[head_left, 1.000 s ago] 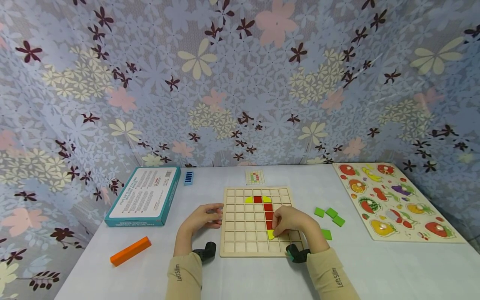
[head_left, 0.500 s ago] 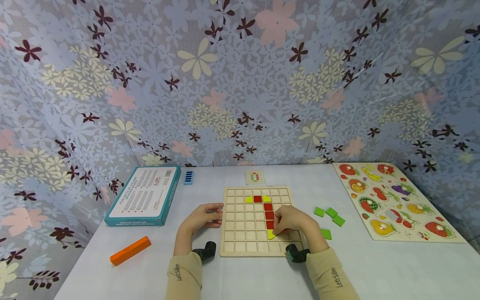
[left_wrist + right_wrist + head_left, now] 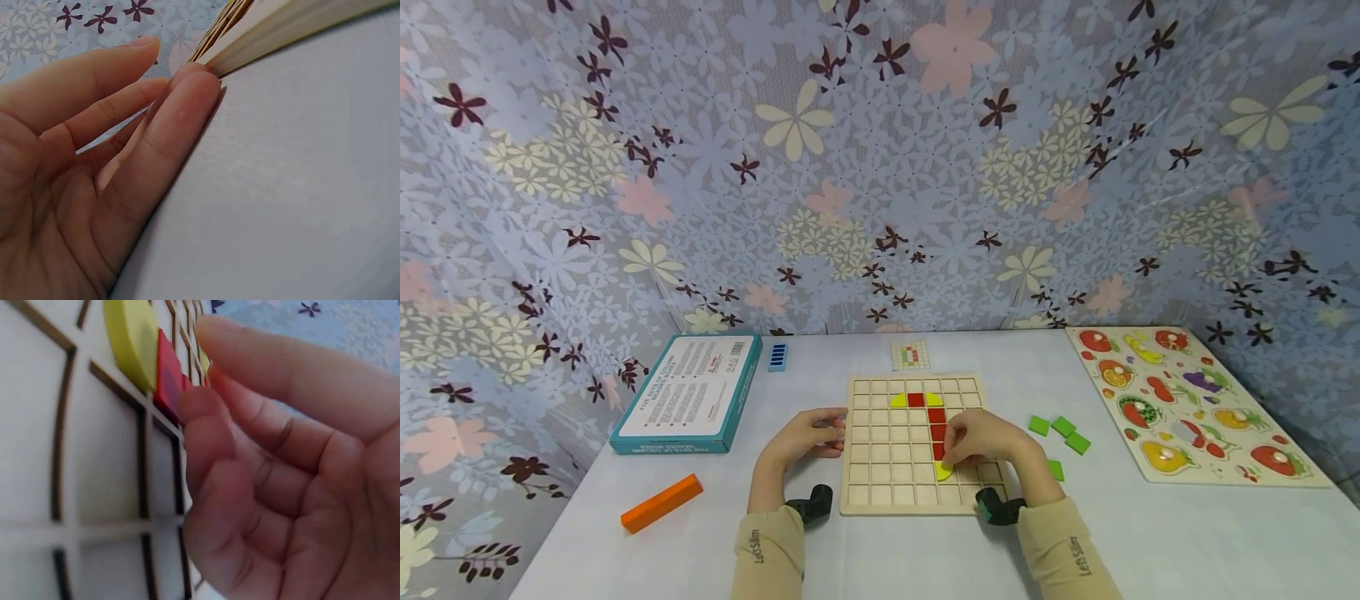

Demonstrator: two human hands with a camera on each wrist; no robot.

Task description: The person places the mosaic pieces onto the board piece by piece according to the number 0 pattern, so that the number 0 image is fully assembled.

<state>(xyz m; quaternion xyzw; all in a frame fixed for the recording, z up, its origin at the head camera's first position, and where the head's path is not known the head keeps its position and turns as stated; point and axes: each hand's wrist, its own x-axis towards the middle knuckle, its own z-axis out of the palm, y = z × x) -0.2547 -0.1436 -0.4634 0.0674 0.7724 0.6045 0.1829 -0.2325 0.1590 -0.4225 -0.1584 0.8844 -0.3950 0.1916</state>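
Note:
A wooden grid board [image 3: 880,496] lies on the table with several red tiles [image 3: 938,431] and yellow rounded pieces [image 3: 898,400] set in its cells. My right hand [image 3: 988,437] is over the board's right side, fingertips beside the lowest yellow piece [image 3: 943,472] and the red tile above it. In the right wrist view the fingers bend loosely, with that yellow piece [image 3: 134,344] outside them and the red tile [image 3: 167,378] at the fingertips. My left hand [image 3: 805,437] touches the board's left edge [image 3: 250,47] with relaxed fingertips.
Several green tiles [image 3: 1063,426] lie right of the board. A small pattern card [image 3: 911,356] is behind it. Further off are a fruit puzzle board [image 3: 1187,408], a teal-edged box [image 3: 688,392], a small blue item [image 3: 777,357] and an orange bar [image 3: 662,503].
My right fingertips have shifted slightly up off the lowest yellow piece, so more of it shows. My left hand stays at the board's edge.

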